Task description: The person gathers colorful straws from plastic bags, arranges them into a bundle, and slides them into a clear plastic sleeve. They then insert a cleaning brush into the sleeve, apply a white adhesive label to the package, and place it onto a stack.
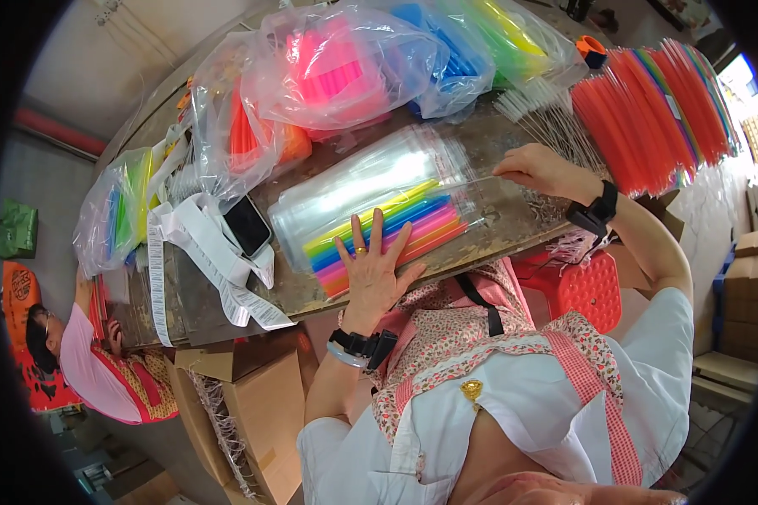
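My left hand (374, 271) lies flat with fingers spread on a row of yellow, green, blue, purple, pink and orange plastic straws (434, 229). The straws appear to be inside a clear plastic sleeve. More clear sleeves (345, 187) are stacked just beyond them. Past the sleeves' right end, my right hand (541, 171) is closed in a pinch. A faint thin line runs from its fingertips toward the sleeves, too fine to name. Thin wire-like pieces (556, 126) lie beyond that hand.
Clear bags of pink straws (328, 67), blue straws (459, 59) and others line the far edge. Red bundles (632, 118) lie at right. A phone (247, 225) and label strips (206, 244) are at left. Another person (114, 362) sits left; an open carton (261, 421) stands below.
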Demonstrator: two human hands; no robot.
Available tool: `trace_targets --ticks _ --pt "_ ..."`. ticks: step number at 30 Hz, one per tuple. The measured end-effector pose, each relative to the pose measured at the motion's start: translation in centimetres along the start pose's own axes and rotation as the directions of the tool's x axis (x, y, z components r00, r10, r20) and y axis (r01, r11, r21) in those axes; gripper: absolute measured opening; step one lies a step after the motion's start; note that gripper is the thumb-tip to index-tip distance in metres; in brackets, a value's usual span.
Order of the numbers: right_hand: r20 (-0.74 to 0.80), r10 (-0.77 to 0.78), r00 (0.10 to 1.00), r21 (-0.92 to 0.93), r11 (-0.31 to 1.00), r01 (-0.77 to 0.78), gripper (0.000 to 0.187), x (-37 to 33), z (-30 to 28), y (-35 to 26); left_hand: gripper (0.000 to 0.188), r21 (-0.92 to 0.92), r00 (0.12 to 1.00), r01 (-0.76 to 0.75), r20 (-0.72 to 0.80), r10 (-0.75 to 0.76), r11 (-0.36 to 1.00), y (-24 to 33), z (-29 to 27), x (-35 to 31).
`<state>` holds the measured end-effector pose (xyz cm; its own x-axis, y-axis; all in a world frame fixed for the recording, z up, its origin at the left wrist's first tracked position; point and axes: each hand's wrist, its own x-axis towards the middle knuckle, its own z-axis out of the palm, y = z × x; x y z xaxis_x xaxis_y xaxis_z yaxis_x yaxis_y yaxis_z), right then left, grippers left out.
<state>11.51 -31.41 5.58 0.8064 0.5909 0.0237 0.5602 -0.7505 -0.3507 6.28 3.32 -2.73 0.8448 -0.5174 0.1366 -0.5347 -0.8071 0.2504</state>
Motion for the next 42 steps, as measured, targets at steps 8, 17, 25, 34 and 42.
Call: trace_targets --ticks 8,17,25,34,42 --pt "-0.007 0.095 0.995 0.423 0.902 -0.083 0.016 5.5 5.1 0.1 0.067 -0.008 1.0 -0.005 0.005 0.006 1.0 -0.1 0.1 -0.2" --pt "0.061 0.145 0.987 0.348 0.924 -0.158 0.014 5.6 3.6 2.2 0.069 -0.032 1.0 0.013 -0.008 -0.013 0.999 -0.3 -0.1 -0.5" --pt "0.057 0.294 0.954 0.551 0.787 -0.276 0.011 7.5 7.4 -1.0 0.07 -0.068 1.0 -0.014 -0.022 0.013 0.998 -0.2 -0.1 -0.1" --pt "0.106 0.293 0.95 0.532 0.791 -0.303 0.011 7.0 6.2 -0.8 0.07 -0.085 1.0 0.0 -0.011 -0.001 0.996 -0.3 -0.1 -0.4" --pt "-0.122 0.367 0.922 0.402 0.868 -0.293 0.017 8.6 8.3 -1.2 0.073 -0.047 1.0 -0.002 -0.001 0.002 0.999 0.0 -0.3 0.1"
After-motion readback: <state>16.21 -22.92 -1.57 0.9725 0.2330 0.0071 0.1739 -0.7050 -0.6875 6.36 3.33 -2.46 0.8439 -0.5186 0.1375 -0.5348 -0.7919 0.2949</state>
